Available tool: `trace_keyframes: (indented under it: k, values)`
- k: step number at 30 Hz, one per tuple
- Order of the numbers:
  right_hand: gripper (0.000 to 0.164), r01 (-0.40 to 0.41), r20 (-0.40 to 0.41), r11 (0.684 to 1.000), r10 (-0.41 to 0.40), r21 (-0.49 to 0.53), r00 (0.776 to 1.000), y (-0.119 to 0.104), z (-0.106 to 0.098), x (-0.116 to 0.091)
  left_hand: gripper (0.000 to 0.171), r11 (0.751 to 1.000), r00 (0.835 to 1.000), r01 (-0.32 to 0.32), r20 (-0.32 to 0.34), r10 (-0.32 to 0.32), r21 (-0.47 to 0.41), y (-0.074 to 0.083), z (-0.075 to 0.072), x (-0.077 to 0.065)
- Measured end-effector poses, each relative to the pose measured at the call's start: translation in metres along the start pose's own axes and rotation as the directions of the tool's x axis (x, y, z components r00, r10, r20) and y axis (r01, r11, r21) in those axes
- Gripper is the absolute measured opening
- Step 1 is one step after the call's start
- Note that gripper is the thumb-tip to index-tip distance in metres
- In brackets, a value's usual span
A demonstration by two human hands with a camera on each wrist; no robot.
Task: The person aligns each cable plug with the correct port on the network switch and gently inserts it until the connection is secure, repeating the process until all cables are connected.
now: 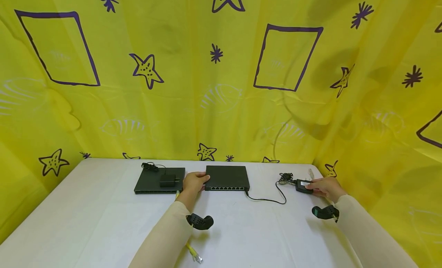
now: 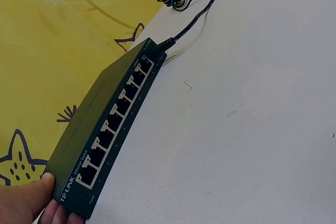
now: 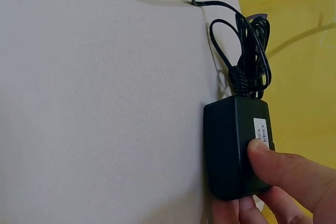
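A dark Ethernet switch [image 1: 227, 177] with a row of ports along its front lies on the white table. My left hand [image 1: 194, 183] grips its left end, thumb on top and fingers underneath, as the left wrist view shows. From the switch's right front corner a black cable [image 1: 266, 200] runs to a black power adapter [image 1: 302, 186] at the right. My right hand [image 1: 325, 188] holds that adapter, with the thumb [image 3: 273, 163] on its labelled face and the fingers beneath. A bundled part of the cable [image 3: 252, 56] sits at the adapter's end.
A second dark switch [image 1: 146, 182] lies left of my left hand, with another black adapter [image 1: 168, 180] on top. A yellow network cable [image 1: 192, 251] passes under my left arm, its clear plug near the front. Yellow patterned curtain [image 1: 179, 106] surrounds the table's [image 1: 86, 210] back and sides.
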State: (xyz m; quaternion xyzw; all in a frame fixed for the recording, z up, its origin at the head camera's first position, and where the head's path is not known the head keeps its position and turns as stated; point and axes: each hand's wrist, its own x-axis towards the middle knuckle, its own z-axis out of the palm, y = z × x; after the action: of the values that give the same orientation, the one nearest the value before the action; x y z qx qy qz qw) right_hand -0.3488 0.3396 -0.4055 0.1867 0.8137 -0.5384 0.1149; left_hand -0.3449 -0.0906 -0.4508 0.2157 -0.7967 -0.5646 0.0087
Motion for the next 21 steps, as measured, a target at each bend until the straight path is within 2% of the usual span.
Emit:
trace_keyframes:
  k: [7,13,21]
  values:
    - [0.062,0.035,0.022,0.998,-0.036,0.049,0.999,0.0021,0.0,0.0011,0.031,1.0,1.0,0.007,0.008,-0.007,-0.001,-0.0003,0.0001,-0.0003]
    - [0.063,0.024,0.023,0.998,-0.025,0.057,0.999,0.0015,0.0004,0.0018,0.031,1.0,1.0,0.013,0.006,-0.013,-0.002,-0.0001,0.0006,0.0005]
    - [0.06,0.075,0.082,0.994,-0.082,0.085,0.993,0.0024,-0.0015,0.0024,0.031,1.0,1.0,0.005,0.008,-0.005,-0.004,-0.0011,0.0002,0.0008]
